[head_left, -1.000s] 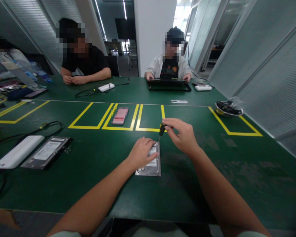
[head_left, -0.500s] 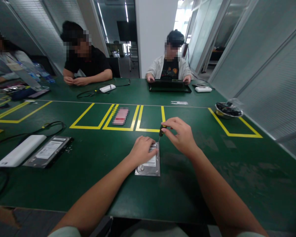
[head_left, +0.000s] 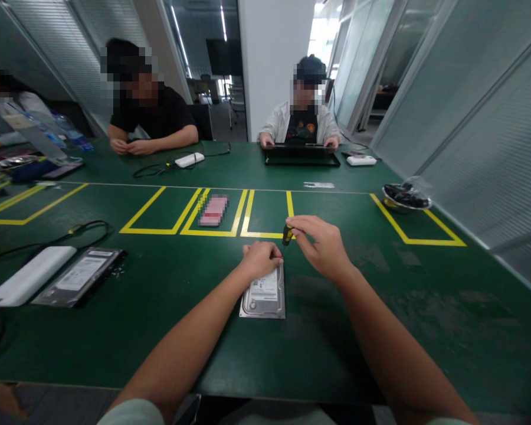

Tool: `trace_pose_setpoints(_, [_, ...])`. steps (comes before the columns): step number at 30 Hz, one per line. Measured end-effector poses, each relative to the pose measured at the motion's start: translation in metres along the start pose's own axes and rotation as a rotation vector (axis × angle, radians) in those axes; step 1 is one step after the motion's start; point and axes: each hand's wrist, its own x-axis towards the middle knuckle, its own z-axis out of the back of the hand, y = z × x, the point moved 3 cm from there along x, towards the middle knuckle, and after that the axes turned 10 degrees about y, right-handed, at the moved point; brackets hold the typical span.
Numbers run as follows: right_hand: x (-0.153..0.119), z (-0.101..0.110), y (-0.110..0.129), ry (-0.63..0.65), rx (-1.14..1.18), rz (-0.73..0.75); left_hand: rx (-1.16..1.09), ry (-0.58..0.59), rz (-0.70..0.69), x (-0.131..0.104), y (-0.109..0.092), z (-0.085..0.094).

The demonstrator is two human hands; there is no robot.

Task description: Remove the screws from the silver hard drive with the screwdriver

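A silver hard drive (head_left: 263,295) with a white label lies flat on the green table in front of me. Across its far end rests my left hand (head_left: 262,260), thumb and fingertips drawn together at the far right corner; whatever is between them is too small to make out. My right hand (head_left: 321,242) pinches a small black-and-yellow screwdriver (head_left: 287,235) by its handle. The screwdriver stands nearly upright, pointing down at that same corner, right beside my left fingertips. Its tip is hard to see there.
To the left lie a second hard drive (head_left: 79,276), a white power bank (head_left: 30,274), a black cable (head_left: 91,224) and tiny scattered bits (head_left: 118,270). A bowl of dark items (head_left: 407,196) stands right. Yellow tape outlines surround a pink object (head_left: 213,211). People sit across the table.
My left hand has gone from lying spread over the drive to fingertips drawn together at its far right corner. The screwdriver stands a little more upright in my right hand.
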Motion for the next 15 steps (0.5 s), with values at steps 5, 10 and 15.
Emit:
trace_pose_setpoints(5, [-0.0003, 0.0006, -0.0015, -0.004, 0.014, -0.006, -0.010, 0.016, -0.001, -0.0001, 0.0000, 0.0001])
trace_pose_setpoints(10, [0.0002, 0.0005, -0.0019, -0.006, 0.027, -0.011, 0.000, 0.010, -0.014, 0.0023, -0.0001, -0.0023])
trace_pose_setpoints(15, [0.0014, 0.0012, 0.0007, -0.005, 0.052, 0.013, 0.029, 0.031, -0.021, 0.0047, 0.0012, -0.0034])
